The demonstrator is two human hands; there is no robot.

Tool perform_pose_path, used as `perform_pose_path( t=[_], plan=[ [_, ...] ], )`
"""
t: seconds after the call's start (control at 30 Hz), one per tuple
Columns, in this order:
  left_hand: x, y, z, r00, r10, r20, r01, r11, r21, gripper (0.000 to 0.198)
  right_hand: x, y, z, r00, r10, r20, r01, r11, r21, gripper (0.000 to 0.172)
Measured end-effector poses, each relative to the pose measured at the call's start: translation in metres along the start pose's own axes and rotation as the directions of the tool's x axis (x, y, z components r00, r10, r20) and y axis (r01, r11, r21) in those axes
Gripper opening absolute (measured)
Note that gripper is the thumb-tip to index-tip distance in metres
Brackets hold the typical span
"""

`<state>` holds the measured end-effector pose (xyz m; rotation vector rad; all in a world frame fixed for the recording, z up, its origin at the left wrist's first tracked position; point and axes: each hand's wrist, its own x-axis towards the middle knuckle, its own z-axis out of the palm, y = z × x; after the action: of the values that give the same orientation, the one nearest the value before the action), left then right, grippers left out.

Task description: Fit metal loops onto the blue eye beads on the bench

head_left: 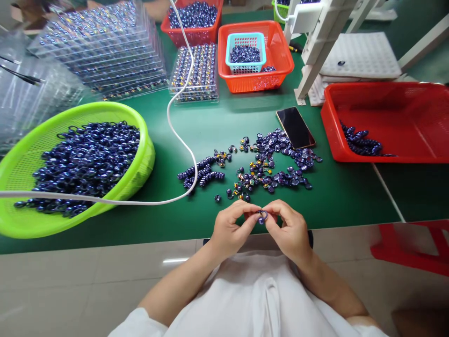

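Between my fingertips, close to the table's front edge, is a small dark blue ring-shaped part (261,217) with a glossy round end. My left hand (234,227) pinches it from one side, and my right hand (286,228) pinches it from the other. Just beyond my hands lie loose shiny blue caps (280,180) and small pieces with yellow and green bits (257,173). To their left sit short stacked rows of blue ring-shaped parts (201,173). The fingers cover some of the held part, so its finer details are hidden.
A green basket (149,154) full of dark blue parts stands left. A white cable (171,119) crosses the table. A phone (296,127) lies beyond the caps. Red bins (389,93) and [stacked clear trays] (105,61) stand farther back, beside a metal post (317,47).
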<state>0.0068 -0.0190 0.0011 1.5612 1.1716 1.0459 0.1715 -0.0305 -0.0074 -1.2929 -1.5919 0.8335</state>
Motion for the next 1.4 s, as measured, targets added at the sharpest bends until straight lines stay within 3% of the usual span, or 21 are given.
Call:
perform_pose_path(
  t=[0.13,0.27,0.43,0.53,0.63,0.73,0.93,1.2,1.4],
  plan=[
    [0.004,-0.001,-0.001,0.997,0.053,0.049,-0.055,0.998,0.042,0.01,0.001,0.0,0.002,0.997,0.071,0.006,-0.071,0.997,-0.027,0.009],
    [0.006,-0.003,-0.001,0.996,0.014,0.085,-0.019,0.998,0.063,0.01,0.005,0.0,-0.004,0.991,0.108,0.084,-0.102,0.992,-0.068,0.01],
    [0.005,-0.003,0.005,0.984,-0.09,0.151,0.087,0.996,0.022,0.011,0.012,0.011,-0.037,0.951,0.005,0.31,0.028,0.994,-0.102,0.011],
    [0.005,-0.005,0.007,0.977,-0.171,0.131,0.177,0.984,-0.036,0.013,0.016,0.029,-0.065,0.995,0.007,0.097,0.021,0.96,-0.279,0.01],
    [0.005,-0.009,0.006,0.971,-0.225,0.084,0.232,0.969,-0.09,0.015,0.02,0.052,-0.089,0.989,-0.069,-0.134,-0.013,0.848,-0.529,0.011],
    [0.006,-0.013,0.005,0.968,-0.241,0.065,0.248,0.959,-0.136,0.016,0.022,0.071,-0.1,0.983,-0.129,-0.134,0.009,0.753,-0.657,0.013],
    [0.006,-0.013,0.006,0.96,-0.272,0.061,0.279,0.941,-0.19,0.015,0.021,0.077,-0.094,0.979,-0.194,-0.06,0.094,0.695,-0.713,0.007],
    [0.006,-0.013,0.006,0.956,-0.277,0.092,0.292,0.923,-0.253,0.015,0.011,0.058,-0.081,0.993,-0.114,0.004,0.092,0.778,-0.621,0.012],
    [0.005,-0.014,0.016,0.93,-0.317,0.185,0.366,0.829,-0.423,0.016,0.01,0.048,-0.051,0.987,-0.152,-0.045,0.111,0.868,-0.485,0.013]
  ],
)
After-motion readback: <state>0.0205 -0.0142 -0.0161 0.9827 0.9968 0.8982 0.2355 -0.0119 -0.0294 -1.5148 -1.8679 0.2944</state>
